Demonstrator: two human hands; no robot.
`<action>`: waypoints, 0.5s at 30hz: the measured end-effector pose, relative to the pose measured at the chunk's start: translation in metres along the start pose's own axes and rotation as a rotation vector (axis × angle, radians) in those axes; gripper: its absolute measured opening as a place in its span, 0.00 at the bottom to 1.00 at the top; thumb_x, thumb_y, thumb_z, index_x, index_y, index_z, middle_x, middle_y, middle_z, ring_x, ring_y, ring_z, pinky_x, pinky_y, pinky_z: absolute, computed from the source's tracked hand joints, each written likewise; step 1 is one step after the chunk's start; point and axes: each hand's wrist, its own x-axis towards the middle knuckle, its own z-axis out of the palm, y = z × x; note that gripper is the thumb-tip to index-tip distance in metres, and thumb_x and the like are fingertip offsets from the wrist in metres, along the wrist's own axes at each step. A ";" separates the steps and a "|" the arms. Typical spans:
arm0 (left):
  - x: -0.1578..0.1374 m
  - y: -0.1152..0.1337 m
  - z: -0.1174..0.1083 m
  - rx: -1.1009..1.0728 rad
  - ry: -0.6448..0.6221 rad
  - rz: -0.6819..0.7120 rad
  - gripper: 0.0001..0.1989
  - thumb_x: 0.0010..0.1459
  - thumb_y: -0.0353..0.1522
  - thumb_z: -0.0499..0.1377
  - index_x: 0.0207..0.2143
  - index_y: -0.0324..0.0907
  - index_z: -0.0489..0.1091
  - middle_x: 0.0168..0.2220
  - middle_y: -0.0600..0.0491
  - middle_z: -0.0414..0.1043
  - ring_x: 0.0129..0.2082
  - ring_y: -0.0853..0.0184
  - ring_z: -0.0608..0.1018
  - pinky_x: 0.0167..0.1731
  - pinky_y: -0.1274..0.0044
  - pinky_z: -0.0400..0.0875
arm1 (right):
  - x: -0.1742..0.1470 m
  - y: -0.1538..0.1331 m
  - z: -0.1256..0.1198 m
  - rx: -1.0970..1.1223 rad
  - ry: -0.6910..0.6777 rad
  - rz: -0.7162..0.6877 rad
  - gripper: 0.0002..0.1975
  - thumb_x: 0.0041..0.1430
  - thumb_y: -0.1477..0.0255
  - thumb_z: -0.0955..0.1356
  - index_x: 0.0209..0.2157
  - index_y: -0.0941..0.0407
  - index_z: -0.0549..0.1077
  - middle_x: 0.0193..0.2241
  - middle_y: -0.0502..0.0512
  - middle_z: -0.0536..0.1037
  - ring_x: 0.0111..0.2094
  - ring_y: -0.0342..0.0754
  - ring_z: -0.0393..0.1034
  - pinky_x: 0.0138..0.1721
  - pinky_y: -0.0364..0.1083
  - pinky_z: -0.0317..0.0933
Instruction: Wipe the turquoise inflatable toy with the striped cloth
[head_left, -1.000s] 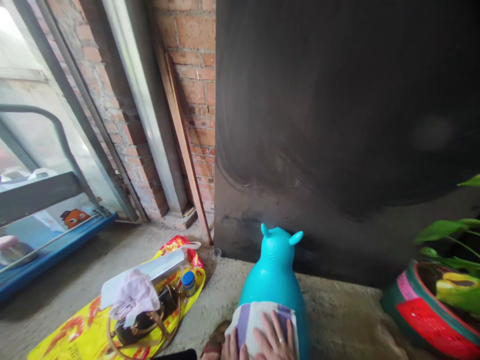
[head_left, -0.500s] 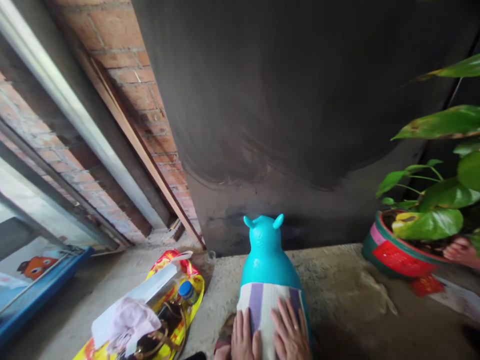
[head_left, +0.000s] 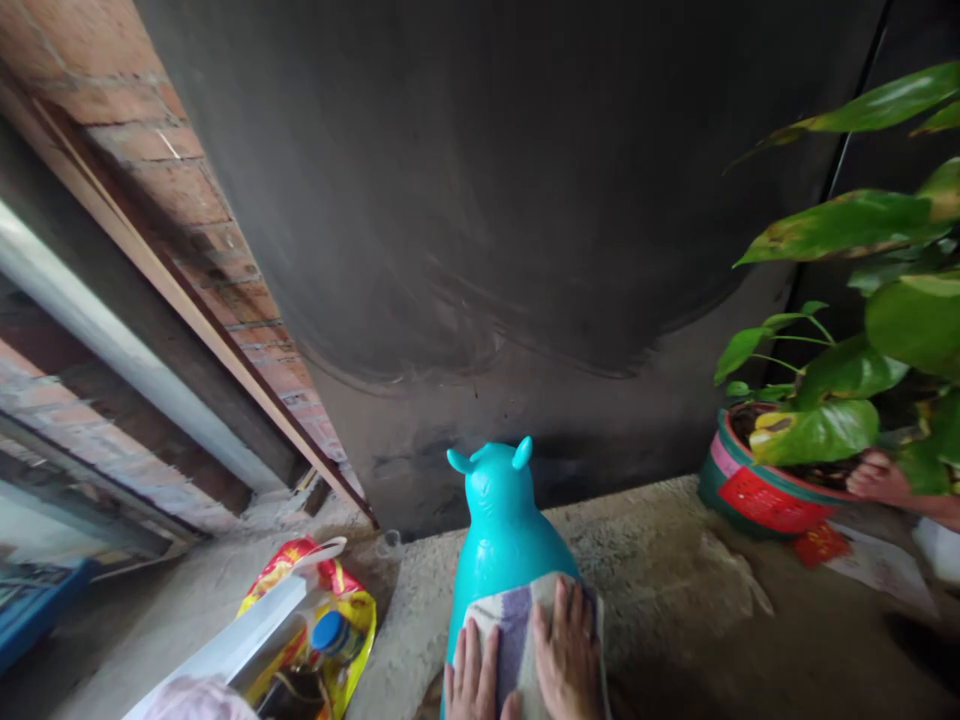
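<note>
Seen from above, both hands press a striped cloth flat against the back of a turquoise inflatable animal toy, which stands on the concrete floor facing a dark wall; the left hand and right hand lie side by side, fingers straight and slightly apart, palms down, clamped on nothing. To wipe well, it seems best to keep both palms flat so the cloth does not bunch, and to hold pressure even, since the rounded toy could roll or tip. Left of the toy lies a yellow bag with a blue-capped bottle; to the right, a potted plant, with another person's hand by its rim.
</note>
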 end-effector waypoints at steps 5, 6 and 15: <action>0.055 0.020 0.001 -0.030 0.061 -0.063 0.29 0.62 0.34 0.51 0.64 0.35 0.54 0.66 0.33 0.50 0.66 0.46 0.59 0.56 0.55 0.70 | 0.093 0.002 0.018 0.184 -0.174 -0.070 0.29 0.68 0.60 0.53 0.64 0.59 0.58 0.65 0.65 0.57 0.66 0.61 0.50 0.60 0.65 0.58; 0.064 0.024 0.003 -0.036 0.079 -0.066 0.29 0.62 0.34 0.51 0.64 0.35 0.52 0.67 0.32 0.49 0.66 0.45 0.58 0.56 0.54 0.69 | 0.105 0.005 0.022 0.206 -0.182 -0.081 0.29 0.68 0.58 0.52 0.64 0.58 0.58 0.65 0.63 0.59 0.66 0.57 0.52 0.61 0.61 0.59; 0.077 0.031 -0.003 -0.077 0.085 0.003 0.29 0.62 0.32 0.52 0.65 0.45 0.49 0.68 0.37 0.46 0.68 0.46 0.52 0.59 0.51 0.65 | 0.089 0.041 0.031 0.238 -0.116 -0.028 0.36 0.67 0.48 0.48 0.55 0.55 0.70 0.56 0.60 0.72 0.59 0.53 0.65 0.57 0.52 0.65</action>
